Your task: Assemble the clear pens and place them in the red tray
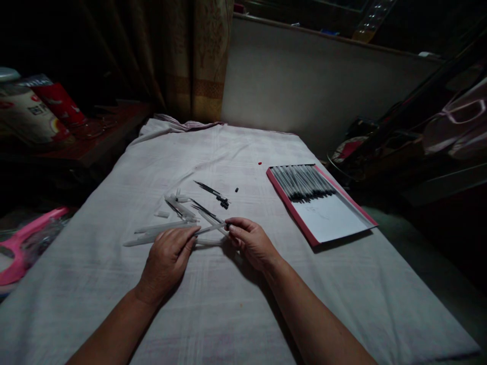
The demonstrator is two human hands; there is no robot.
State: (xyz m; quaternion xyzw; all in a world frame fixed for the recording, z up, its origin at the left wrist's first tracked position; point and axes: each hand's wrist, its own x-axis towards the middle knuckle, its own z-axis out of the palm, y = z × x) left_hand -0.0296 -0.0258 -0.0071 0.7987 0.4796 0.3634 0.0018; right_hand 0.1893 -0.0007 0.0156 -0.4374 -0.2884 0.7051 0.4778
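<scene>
A slim, translucent pen barrel (211, 229) stretches between my two hands, just above the cloth. My left hand (167, 253) is closed around its left end. At the other end, my right hand (251, 241) pinches the barrel near a small dark part, mostly hidden by the fingers. Loose translucent pen barrels (152, 233) lie beside and beneath my left hand. Beyond the hands are pale pen caps (182, 197), dark pen refills (209, 188) and a little cluster of black plugs (223, 203).
To the right, a shallow pink-edged box (292, 208) holds a row of pens (304, 181). One black plug (236, 190) and a small red piece (259, 163) lie apart on the white cloth (236, 314). A pink plastic object (23, 248) stands past the left edge.
</scene>
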